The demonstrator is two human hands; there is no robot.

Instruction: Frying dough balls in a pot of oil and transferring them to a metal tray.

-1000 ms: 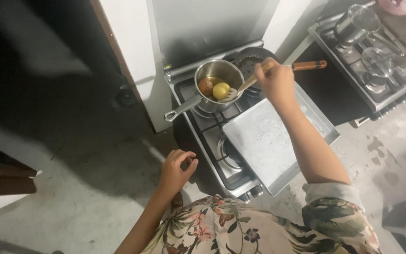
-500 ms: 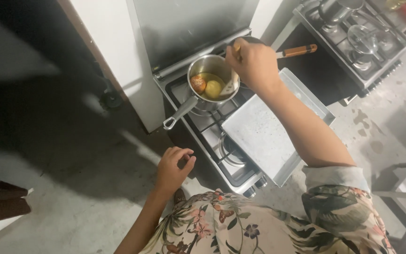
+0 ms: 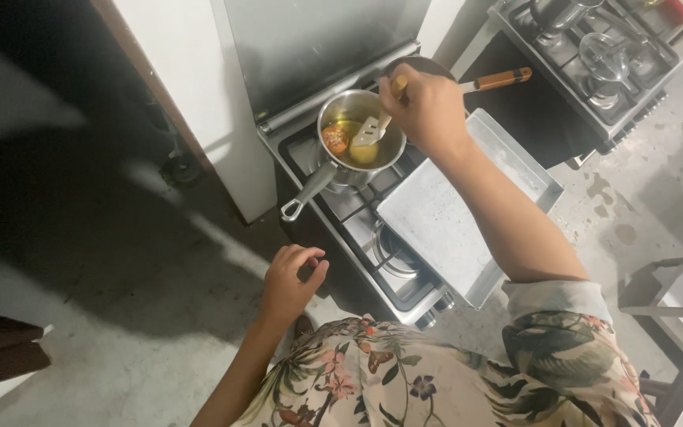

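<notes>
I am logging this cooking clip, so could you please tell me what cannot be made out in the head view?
- Spatula: its handle is hidden inside the right hand.
- Dark pan behind: mostly covered by that hand; only its orange handle shows.
- Food pieces in the saucepan: too small to identify.
- Left hand: curled, seemingly empty.
- Second stove: cut off by the top edge.

right hand (image 3: 428, 107) dipped spatula (image 3: 371, 131) into saucepan (image 3: 357, 142).
</notes>
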